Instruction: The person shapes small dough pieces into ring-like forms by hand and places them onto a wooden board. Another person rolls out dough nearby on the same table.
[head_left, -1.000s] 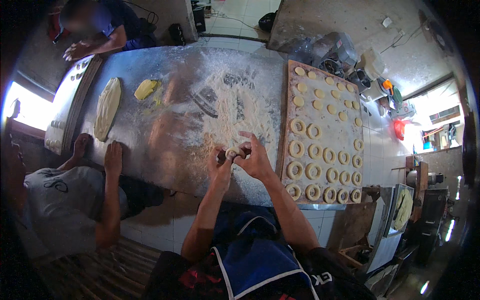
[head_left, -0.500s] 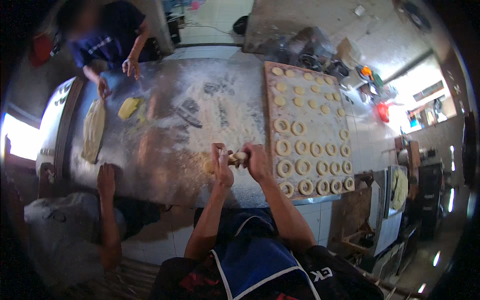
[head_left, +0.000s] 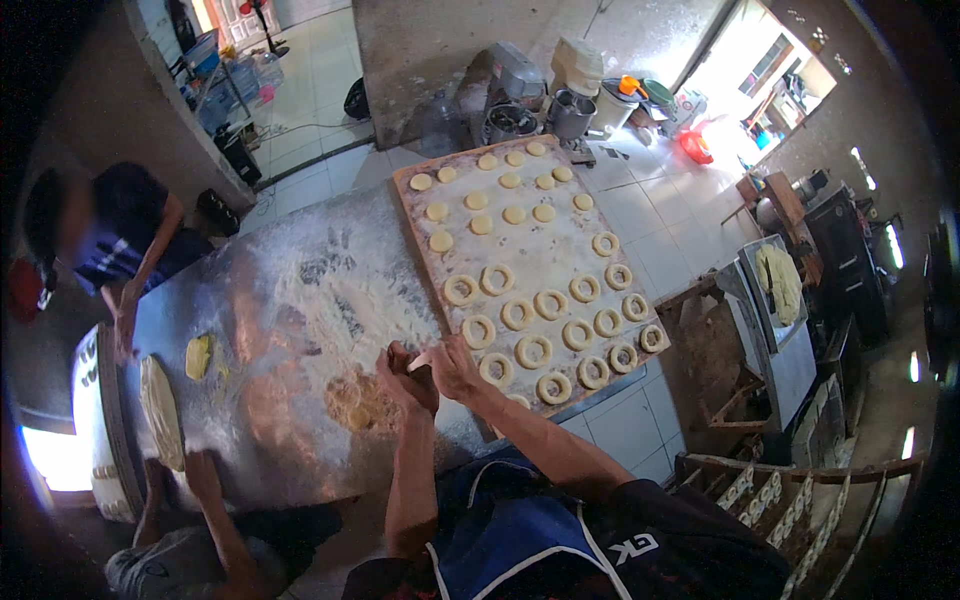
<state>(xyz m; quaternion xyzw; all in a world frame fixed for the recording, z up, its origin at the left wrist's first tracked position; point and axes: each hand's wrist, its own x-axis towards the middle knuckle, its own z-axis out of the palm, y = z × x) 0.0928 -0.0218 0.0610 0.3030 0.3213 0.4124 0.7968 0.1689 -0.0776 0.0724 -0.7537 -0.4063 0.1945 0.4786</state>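
The held dough piece (head_left: 419, 361) is off-white. The dough rings (head_left: 517, 349) are pale cream, the dough discs (head_left: 482, 225) pale yellow. Their baking board (head_left: 550, 255) is brown, mottled whitish. The worktable (head_left: 230, 470) is silvery grey with coppery patches, streaked by white flour (head_left: 340, 300). The small lump (head_left: 196, 360) is yellow, the long dough slab (head_left: 160, 410) cream. The apron (head_left: 510, 540) is blue with white piping; the dipper (head_left: 631, 86), orange.

Dough piece (head_left: 419, 361) mostly hidden by fingers (head_left: 397, 358), shape unclear.
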